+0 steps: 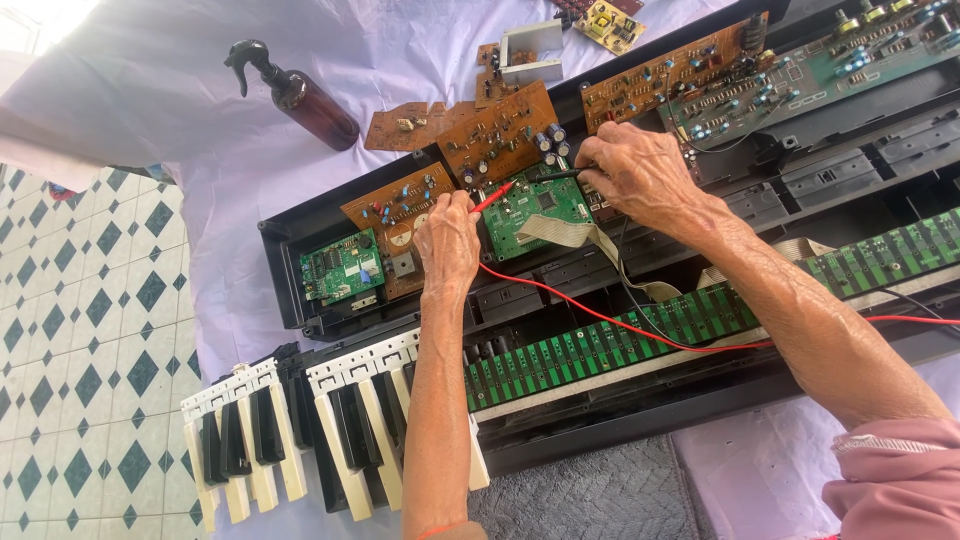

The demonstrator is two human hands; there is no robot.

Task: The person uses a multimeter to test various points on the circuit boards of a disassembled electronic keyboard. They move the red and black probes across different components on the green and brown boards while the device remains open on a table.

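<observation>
While the left hand point(447, 235) pinches a red test probe point(493, 197), its long axis runs toward the far right, tip down on the green circuit board point(535, 212) in the opened keyboard case point(290, 260). The right hand point(635, 170) pinches a black probe point(558, 174) pointing left, lying above the same board.

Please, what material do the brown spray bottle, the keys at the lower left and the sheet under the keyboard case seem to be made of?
Spray bottle: probably amber plastic or glass; translucent brown and glossy, with a matt black trigger head.
Keys: likely hard moulded plastic; smooth cream and black surfaces with a slight sheen.
Sheet: looks like thin white woven cloth; soft wrinkles and folds, no shine.
</observation>
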